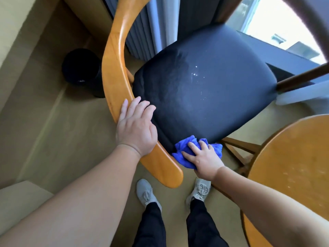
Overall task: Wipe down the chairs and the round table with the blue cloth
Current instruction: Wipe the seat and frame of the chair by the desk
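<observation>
Fingers [193, 146] of the right hand [204, 161] lie spread and nearly straight on the bunched blue microfibre cloth [182, 146], pressing it flat rather than clutching it. The cloth sits on the near edge of the black padded seat [213, 97] of the honey-coloured wooden chair [114, 68], just right of the near end of its curved rail. The left hand [136, 125] rests palm down on that rail, its fingers straight and relaxed, the tips reaching onto the left part of the seat. A damp sheen with a few bright droplets [195, 74] shows near the middle of the seat. The round wooden table [293, 166] stands close by on the right, its rim near the right forearm. On the beige floor to the left, beyond the rail, stands a round black bin [80, 68]. Grey pleated curtains [138, 32] hang at the far side.
</observation>
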Motion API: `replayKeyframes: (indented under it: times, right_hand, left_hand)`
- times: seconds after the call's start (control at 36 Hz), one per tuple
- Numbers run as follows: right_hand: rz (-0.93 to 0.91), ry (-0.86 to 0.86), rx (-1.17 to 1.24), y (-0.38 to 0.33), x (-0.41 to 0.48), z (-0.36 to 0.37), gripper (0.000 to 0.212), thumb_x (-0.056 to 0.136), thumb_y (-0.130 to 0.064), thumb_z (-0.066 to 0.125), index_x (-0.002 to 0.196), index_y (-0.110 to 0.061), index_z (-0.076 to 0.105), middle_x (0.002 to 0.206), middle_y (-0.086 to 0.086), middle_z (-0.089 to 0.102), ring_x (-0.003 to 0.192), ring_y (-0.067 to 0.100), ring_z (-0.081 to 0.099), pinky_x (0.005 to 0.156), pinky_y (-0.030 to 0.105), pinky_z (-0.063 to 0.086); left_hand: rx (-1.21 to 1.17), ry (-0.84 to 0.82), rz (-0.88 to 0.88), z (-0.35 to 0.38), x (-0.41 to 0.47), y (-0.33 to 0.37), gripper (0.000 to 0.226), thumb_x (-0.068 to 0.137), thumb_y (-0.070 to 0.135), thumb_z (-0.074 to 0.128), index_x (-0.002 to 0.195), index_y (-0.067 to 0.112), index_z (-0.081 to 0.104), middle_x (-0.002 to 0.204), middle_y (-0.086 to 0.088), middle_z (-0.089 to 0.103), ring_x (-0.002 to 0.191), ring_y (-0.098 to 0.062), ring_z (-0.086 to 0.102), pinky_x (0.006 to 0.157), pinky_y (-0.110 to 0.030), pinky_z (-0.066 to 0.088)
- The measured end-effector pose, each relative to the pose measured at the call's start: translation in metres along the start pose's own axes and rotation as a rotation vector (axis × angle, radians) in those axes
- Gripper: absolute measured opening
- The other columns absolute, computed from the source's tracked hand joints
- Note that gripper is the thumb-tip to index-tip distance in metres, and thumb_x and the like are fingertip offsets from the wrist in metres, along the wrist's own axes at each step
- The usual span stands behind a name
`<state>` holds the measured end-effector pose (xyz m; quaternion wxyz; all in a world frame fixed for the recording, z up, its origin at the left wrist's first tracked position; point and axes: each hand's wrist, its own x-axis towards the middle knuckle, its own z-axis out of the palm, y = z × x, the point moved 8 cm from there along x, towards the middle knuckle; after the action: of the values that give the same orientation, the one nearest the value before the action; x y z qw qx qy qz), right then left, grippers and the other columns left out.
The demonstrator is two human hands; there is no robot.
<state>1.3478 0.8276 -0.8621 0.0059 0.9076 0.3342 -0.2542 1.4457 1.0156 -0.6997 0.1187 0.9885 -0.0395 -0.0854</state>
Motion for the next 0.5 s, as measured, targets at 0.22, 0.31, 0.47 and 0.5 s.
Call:
replayKeyframes:
  times: [0.22,0.31,0.47,0.5]
  right_hand:
    - [0.134,0.187,0.206,0.042,0.007,-0.044,0.059,0.06,-0.03,0.061,0.119,-0.03,0.062,0.121,0.009,0.055,0.088,0.038,0.051,0.069,0.046,0.05]
    - [0.195,0.274,0.234,0.061,0.031,-0.076,0.061,0.06,-0.032,0.059,0.12,-0.028,0.061,0.121,0.01,0.055,0.087,0.036,0.05,0.068,0.044,0.049]
    - [0.236,0.247,0.208,0.083,0.097,-0.115,0.057,0.066,-0.031,0.063,0.122,-0.03,0.06,0.123,0.009,0.051,0.097,0.038,0.049,0.076,0.047,0.047]
    - [0.24,0.222,0.192,0.085,0.107,-0.119,0.056,0.068,-0.031,0.063,0.124,-0.03,0.059,0.125,0.008,0.049,0.101,0.038,0.048,0.079,0.047,0.046]
  left_hand:
    - [0.094,-0.127,0.206,0.007,0.011,0.014,0.04,0.079,0.027,0.035,0.103,0.016,0.065,0.095,0.0,0.065,0.092,-0.023,0.057,0.111,-0.041,0.024]
    - [0.135,-0.155,0.236,0.007,0.012,0.016,0.04,0.076,0.028,0.03,0.09,0.016,0.066,0.081,-0.001,0.064,0.078,-0.026,0.055,0.099,-0.04,0.032]
    - [0.205,-0.202,0.362,0.012,0.013,0.025,0.043,0.076,0.031,0.026,0.083,0.018,0.065,0.072,0.0,0.061,0.068,-0.024,0.051,0.077,-0.037,0.035]
    - [0.199,-0.195,0.364,0.012,0.013,0.025,0.042,0.076,0.031,0.026,0.081,0.018,0.065,0.071,0.001,0.06,0.067,-0.024,0.051,0.077,-0.037,0.035]
